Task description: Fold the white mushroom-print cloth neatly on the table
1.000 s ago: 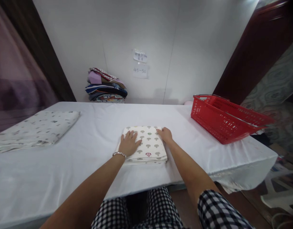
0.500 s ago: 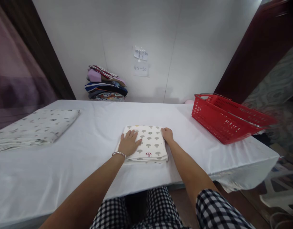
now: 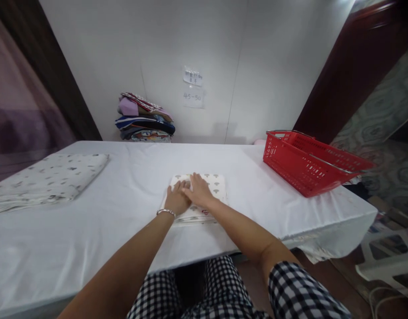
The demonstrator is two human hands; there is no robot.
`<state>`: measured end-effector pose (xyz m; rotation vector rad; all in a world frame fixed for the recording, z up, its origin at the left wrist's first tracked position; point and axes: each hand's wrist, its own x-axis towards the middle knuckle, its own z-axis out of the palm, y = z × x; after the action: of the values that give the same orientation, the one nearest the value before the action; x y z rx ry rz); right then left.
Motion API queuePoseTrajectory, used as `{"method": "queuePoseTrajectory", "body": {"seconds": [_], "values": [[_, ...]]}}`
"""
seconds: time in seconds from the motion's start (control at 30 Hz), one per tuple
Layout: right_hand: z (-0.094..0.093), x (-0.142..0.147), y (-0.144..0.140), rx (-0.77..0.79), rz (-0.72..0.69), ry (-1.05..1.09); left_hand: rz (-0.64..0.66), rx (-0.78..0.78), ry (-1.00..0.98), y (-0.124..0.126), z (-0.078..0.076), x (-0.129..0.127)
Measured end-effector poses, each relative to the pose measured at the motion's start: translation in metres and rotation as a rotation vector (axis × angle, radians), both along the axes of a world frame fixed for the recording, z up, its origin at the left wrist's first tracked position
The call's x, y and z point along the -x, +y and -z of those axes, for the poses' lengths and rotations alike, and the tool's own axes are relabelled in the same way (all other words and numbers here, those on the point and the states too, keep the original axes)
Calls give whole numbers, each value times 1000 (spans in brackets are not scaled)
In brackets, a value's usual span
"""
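A folded white cloth (image 3: pixel 217 188) printed with grey mushrooms and a red one lies flat on the table in front of me. My left hand (image 3: pixel 178 200), with a silver bangle at the wrist, rests flat on its left half, fingers stretched out. Beside it my right hand (image 3: pixel 200 191) lies on the middle of the cloth, fingers extended and its thumb side against the left hand. The two hands hide much of the print. Neither hand grasps anything.
A red plastic basket (image 3: pixel 304 170) with wire handles stands on the right of the white-covered table (image 3: pixel 131 177). Another folded printed cloth (image 3: pixel 67 173) lies at the left. A stack of folded fabrics (image 3: pixel 144 119) sits behind the far edge, below paper signs (image 3: pixel 193 96) on the wall.
My right hand has left the cloth's right edge and moved left onto its middle, beside the left hand. The left hand has stayed in place on the cloth.
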<state>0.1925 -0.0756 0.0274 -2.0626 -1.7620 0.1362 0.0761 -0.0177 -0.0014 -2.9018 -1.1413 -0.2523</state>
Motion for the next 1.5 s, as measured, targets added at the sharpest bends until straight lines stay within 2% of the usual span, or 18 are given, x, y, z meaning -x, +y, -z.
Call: {"method": "queuePoseTrajectory", "body": {"seconds": [0.1,0.33,0.53,0.67,0.8,0.9,0.97,1.07,1.17,1.3,1.5], "values": [[12,5,3,69,24,21,-19,35,16,0,-1,0],[23,-62,-13,239,261,-46,-38,64,-46,1,2,-2],[26,-76,-19,320,371,-23,-55,106,-49,3,1,-1],[26,-81,-20,318,363,-20,-116,185,-38,0,-2,-1],[17,-85,-17,366,300,-75,-181,222,-37,-16,-4,2],[8,-75,-9,384,267,-129,-221,266,-32,-29,-9,7],[5,-59,-1,321,231,-151,-234,299,-22,-32,-14,10],[8,-31,13,209,91,-128,-251,199,-61,-25,-21,11],[16,-18,25,200,-1,-93,-196,85,-91,-11,-18,10],[25,-36,26,245,15,-92,-190,125,-46,-1,-5,8],[24,-80,8,316,217,-77,-188,102,-33,-3,-3,8]]}}
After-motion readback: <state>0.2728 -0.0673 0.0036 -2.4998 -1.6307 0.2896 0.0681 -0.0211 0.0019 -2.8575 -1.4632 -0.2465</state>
